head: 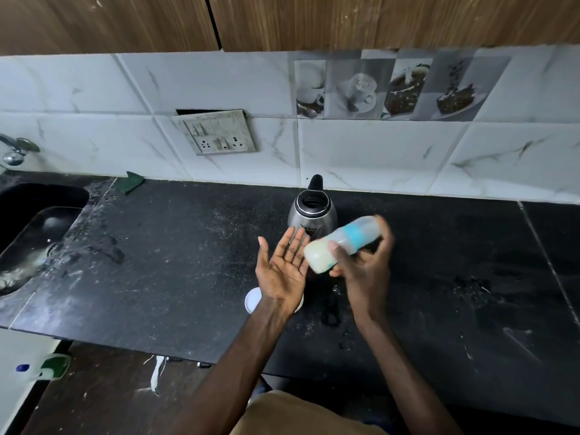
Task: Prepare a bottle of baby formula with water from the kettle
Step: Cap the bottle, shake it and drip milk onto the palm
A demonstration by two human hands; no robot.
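My right hand (365, 268) grips a baby bottle (340, 243) around its middle, above the black counter. The bottle lies tilted, blurred by motion, its milky base toward the left and its teal ring and clear cap toward the upper right. Whitish liquid fills the base end. My left hand (284, 266) is held palm up with fingers spread, just left of the bottle's base, holding nothing. A steel electric kettle (312, 211) with a black rim and handle stands on the counter behind my hands; its lid is open. A white round lid (252, 299) lies on the counter, partly hidden under my left wrist.
The black stone counter (172, 262) is dusted with white specks and wet patches. A dark sink (28, 233) and a tap (15, 150) are at the far left, a green scrub pad (133, 182) by the wall. A socket panel (218, 133) hangs loose on the tiled wall.
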